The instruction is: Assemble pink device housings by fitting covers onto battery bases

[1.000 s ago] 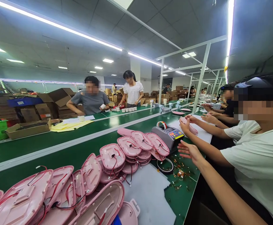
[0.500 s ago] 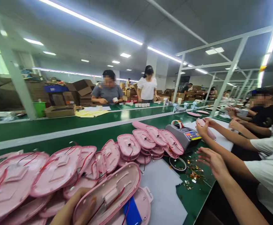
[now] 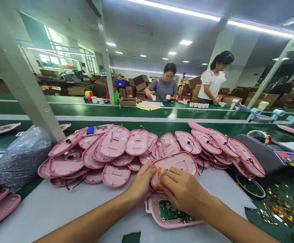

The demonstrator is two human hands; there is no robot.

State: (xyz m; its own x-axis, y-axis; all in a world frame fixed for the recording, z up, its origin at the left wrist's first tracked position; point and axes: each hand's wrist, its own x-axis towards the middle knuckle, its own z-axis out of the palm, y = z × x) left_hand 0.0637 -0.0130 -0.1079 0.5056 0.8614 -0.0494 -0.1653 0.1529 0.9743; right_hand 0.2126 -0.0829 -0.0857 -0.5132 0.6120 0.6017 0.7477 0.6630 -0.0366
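My left hand grips the left edge of a pink plastic shell half, tilted with its inner side facing me. A short strip of amber tape shows inside it, by the left rim. Closed fingers of my right hand are at this tape, and the hand covers part of the shell. Just below, another pink shell part lies on the white sheet, with a green circuit board inside. My right hand and forearm hide some of it.
Pink shells with red and black wires are heaped behind my hands. A dark tape dispenser stands at right, near a tape ring and amber scraps. A bag of small parts sits left by a post. Two people work across the bench.
My view has turned left. My right hand has come from beside the dispenser to the shell, where amber tape now shows. The shell in my left hand has been turned and moved farther away.
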